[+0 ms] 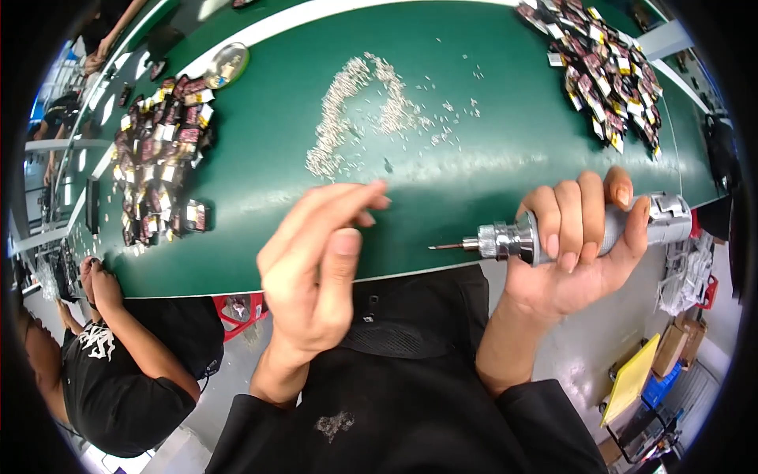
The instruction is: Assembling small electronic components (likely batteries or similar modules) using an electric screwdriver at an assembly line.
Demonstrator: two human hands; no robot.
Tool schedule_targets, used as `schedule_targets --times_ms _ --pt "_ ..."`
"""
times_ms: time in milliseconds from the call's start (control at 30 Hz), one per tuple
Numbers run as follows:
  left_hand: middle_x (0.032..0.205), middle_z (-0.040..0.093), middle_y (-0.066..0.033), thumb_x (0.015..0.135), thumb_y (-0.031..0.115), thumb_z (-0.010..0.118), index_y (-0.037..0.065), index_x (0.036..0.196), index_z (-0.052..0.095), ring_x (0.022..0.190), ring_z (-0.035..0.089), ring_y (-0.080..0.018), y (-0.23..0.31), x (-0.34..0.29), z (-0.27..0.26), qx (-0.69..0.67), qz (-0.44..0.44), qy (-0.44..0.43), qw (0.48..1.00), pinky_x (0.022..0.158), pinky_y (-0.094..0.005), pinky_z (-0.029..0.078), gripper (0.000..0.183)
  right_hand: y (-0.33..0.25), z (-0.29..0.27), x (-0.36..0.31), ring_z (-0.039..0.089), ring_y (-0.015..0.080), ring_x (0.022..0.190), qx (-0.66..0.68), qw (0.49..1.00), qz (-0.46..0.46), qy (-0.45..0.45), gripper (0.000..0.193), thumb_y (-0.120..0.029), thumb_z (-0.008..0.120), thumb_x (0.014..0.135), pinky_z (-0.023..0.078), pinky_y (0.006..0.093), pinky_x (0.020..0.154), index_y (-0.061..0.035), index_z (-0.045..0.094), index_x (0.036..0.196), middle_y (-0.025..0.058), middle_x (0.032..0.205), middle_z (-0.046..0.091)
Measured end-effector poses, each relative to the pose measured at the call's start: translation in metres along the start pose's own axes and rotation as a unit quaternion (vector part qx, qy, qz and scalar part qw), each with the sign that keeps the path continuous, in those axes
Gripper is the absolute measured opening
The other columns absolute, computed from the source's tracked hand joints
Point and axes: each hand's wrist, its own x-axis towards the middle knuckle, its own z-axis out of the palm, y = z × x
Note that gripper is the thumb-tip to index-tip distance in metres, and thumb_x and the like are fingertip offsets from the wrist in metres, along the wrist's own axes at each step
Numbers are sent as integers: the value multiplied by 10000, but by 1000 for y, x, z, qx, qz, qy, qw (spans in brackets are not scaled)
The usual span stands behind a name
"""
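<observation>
1 grey powered screwdriver [512, 241] is over the near edge of 1 green table [260, 134]. The right hand [576, 245] wraps around it, and its 1 thin bit [448, 246] points toward the left hand [309, 268]. That hand is half curled, thumb apart from fingertips. Beyond lie small pale pieces [335, 118], too many for counting, between 2 heaps of dark packets, 1 left heap [162, 154], 1 right heap [604, 79].

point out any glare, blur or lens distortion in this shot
Head view: pale glare crosses the green table; head view: the dark packets at left look smeared, while the electric screwdriver in the right hand looks fairly crisp; head view: fisheye distortion curves the table's far edge, and the corners go black.
</observation>
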Motion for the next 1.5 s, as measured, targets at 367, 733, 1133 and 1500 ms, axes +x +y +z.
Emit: schedule_targets --times_ms 367,733,1133,1500 --pt "759 673 -125 862 130 602 -24 990 626 696 652 -223 -165 132 -318 444 -133 274 842 661 -324 494 201 -21 -40 -13 311 73 400 -21 988 -24 149 167 -182 393 1001 332 235 442 -56 395 891 -14 524 302" --pt "1061 624 -218 758 64 646 38 1126 612 1015 591 -364 -307 198 -414 542 -208 21 814 884 -417 472 370 -9 -27 2 339 81 426 -31 982 31 182 121 -164 544 914 322 239 487 -56 495 890 -15 554 404" --pt "1050 556 -205 800 117 559 100 1218 563 986 567 -343 -236 203 -343 451 -188 -100 867 907 -400 449 418 -14 -30 -4 381 103 454 -31 981 37 186 169 -206 549 914 337 243 487 -48 509 868 -4 555 420" --pt "979 624 -148 720 2 652 32 1034 609 924 602 -313 -249 197 -354 554 -146 -144 807 862 -400 476 319 -16 -45 -11 307 59 415 -1 992 3 130 161 -175 397 999 331 234 432 -42 375 911 -4 539 317"
